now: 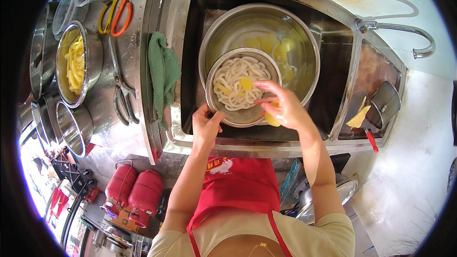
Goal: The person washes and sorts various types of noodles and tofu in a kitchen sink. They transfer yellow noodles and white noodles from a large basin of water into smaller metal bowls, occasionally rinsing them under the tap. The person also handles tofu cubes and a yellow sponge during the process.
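Note:
My left hand (208,123) grips the near left rim of a small stainless steel bowl (250,119). Thick white noodles (235,89) fill much of that bowl, with a few yellow pieces among them. Above its right side is my right hand (284,105), wet and with fingers spread. Yellow slices (273,118) show under its palm, partly hidden by the fingers. Close to the index fingertip, one round yellow slice (246,83) appears over the noodles; whether it touches them I cannot tell. Behind sits a large steel basin (316,53) of water, holding several submerged yellow slices (280,51).
The basin stands in a dark sink (332,67) with a faucet (403,26) at right. A green cloth (162,75) hangs over the left edge. Scissors (119,82), orange-and-yellow-handled shears (121,14) and a bowl of yellow strips (75,64) occupy the counter. Red gas cylinders (144,194) stand below.

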### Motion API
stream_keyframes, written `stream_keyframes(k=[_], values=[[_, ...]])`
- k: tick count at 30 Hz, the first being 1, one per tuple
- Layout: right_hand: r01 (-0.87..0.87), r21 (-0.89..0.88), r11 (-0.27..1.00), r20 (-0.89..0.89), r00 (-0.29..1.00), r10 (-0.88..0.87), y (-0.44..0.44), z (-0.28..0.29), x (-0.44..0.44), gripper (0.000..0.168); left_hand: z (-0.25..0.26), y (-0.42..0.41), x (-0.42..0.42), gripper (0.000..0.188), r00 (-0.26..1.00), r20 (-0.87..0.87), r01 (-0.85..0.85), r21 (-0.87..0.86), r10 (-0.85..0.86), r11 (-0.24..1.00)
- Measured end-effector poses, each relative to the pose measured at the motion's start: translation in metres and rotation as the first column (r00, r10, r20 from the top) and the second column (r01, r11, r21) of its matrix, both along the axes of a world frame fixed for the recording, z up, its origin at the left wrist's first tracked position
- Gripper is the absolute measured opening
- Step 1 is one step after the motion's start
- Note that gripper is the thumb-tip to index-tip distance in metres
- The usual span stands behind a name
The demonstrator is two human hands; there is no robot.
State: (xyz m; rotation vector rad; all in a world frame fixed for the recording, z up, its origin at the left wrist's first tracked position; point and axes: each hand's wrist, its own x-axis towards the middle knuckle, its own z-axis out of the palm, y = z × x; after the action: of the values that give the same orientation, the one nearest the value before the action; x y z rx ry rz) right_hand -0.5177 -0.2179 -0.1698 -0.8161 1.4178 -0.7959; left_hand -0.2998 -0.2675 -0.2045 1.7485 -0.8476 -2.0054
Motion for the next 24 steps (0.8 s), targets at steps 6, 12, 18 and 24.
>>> stream_keyframes(k=[6, 12, 18, 24], values=[[0.293, -0.151, 0.944, -0.469, 0.820, -0.329, 0.002, -0.003, -0.037, 0.025, 0.014, -0.001, 0.003, 0.015, 0.997, 0.051, -0.060, -0.013, 0.060, 0.998], [0.006, -0.333, 0.943, -0.625, 0.748, -0.226, -0.016, -0.030, 0.005, 0.009, 0.023, 0.001, 0.003, 0.013, 0.997, 0.079, -0.020, -0.065, 0.025, 0.998], [-0.401, -0.227, 0.887, -0.822, 0.567, 0.046, -0.045, -0.051, 0.085, 0.015, 0.033, 0.004, 0.006, 0.007, 0.994, 0.102, 0.032, -0.070, -0.025, 0.997], [-0.369, -0.208, 0.906, -0.868, 0.497, 0.003, -0.048, -0.018, 0.083, 0.012, 0.031, 0.008, 0.018, 0.010, 0.997, 0.080, -0.020, -0.046, 0.023, 0.999]])
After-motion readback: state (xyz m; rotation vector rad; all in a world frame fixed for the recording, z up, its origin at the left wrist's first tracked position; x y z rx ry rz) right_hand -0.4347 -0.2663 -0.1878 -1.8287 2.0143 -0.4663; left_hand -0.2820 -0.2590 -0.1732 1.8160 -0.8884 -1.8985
